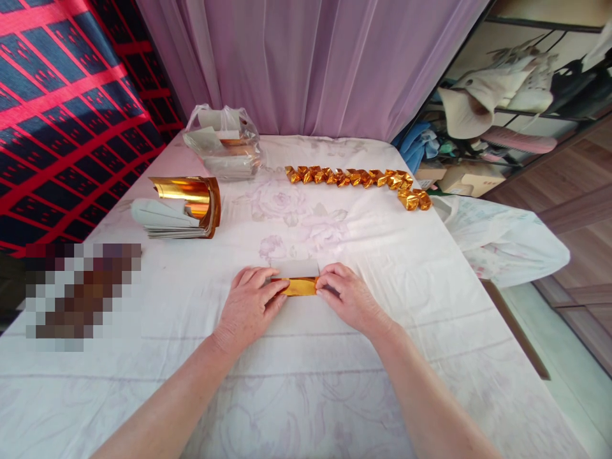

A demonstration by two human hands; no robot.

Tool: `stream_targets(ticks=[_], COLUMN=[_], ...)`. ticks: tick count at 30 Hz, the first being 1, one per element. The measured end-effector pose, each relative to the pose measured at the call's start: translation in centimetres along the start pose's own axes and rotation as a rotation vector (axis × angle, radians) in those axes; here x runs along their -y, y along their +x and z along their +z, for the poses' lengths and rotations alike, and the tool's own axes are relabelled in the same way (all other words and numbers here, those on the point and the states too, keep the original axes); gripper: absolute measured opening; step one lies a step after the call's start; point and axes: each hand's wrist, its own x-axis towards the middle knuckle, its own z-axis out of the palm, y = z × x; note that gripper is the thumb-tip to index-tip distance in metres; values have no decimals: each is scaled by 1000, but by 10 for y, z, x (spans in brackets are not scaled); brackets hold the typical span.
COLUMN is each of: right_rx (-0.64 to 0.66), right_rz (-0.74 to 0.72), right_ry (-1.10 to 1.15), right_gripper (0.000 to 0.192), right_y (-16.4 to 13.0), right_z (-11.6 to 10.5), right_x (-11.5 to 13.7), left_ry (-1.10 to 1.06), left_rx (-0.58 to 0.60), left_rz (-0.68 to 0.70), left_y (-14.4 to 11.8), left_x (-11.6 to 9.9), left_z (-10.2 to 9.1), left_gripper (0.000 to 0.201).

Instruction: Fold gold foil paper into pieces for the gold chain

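We find the foil (302,287) mid-cloth (306,363), between both hands, folded to a narrow strip, a pale flap (296,266) showing beyond its far edge. Our left hand (252,298) closes thumb and fingers on the left end; our right hand (351,294) pinches the right end. Fingers hide both ends, so we cannot tell how square the creases lie. Our judgement: uneven pull between the hands could skew the strip; too hard a pinch could tear it; slack fingers could let the fold spring open. Soft cloth beneath may blunt a crease. Gold pieces (354,177) in a row and the stack (176,231) lie well apart; a stray knock seems unlikely.
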Motion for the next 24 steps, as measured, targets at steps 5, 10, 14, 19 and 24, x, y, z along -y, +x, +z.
stream_targets(ticks=[5,10,14,19,24], right_rx=[-9,-32,21,70,37], right_rz=[-42,2,132,302,343], right_ry=[-159,-381,-486,-473,-362], right_gripper=[19,17,14,11,12], right_y=[-1,0,4,13,10], right_z=[1,0,-1,3,7], right_x=[14,31,45,54,52], left_ry=[-7,-33,-42,-47,-46], left_rx=[4,-1,-8,-22,-36], left_rz=[-14,-22,-24,-16,-7], left_y=[0,-1,0,0,1], left_x=[0,1,1,1,2], left_z=[1,2,3,3,3], left_gripper=[22,22,22,22,21])
